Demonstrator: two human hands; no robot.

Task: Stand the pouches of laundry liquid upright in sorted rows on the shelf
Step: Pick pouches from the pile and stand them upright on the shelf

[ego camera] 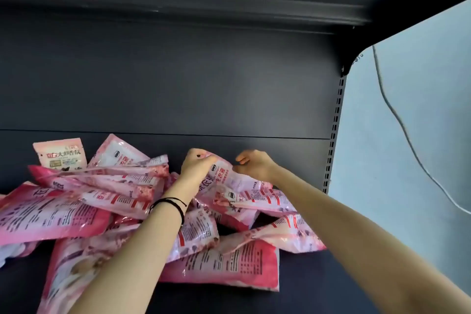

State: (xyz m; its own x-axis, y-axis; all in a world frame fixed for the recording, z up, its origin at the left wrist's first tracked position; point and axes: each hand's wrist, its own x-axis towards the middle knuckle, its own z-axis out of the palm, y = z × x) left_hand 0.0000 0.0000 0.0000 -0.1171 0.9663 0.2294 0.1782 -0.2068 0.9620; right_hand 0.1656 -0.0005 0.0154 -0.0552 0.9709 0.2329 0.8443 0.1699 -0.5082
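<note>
Several pink laundry-liquid pouches lie in a loose, overlapping pile [127, 201] on the dark shelf [300, 288]. One pouch [224, 176] is tilted up at the back of the pile, right of centre. My left hand [197, 164] grips its top edge with curled fingers. My right hand [252, 164] pinches the same pouch at its upper right edge. One pouch [61, 154] stands upright at the back left, against the shelf's back panel. A large pouch [224, 265] lies flat near the front.
The shelf's dark back panel [178, 79] rises behind the pile, with another shelf [204, 7] overhead. A perforated upright [334, 132] marks the shelf's right end. Beyond it is a pale wall with a hanging cable [397, 115].
</note>
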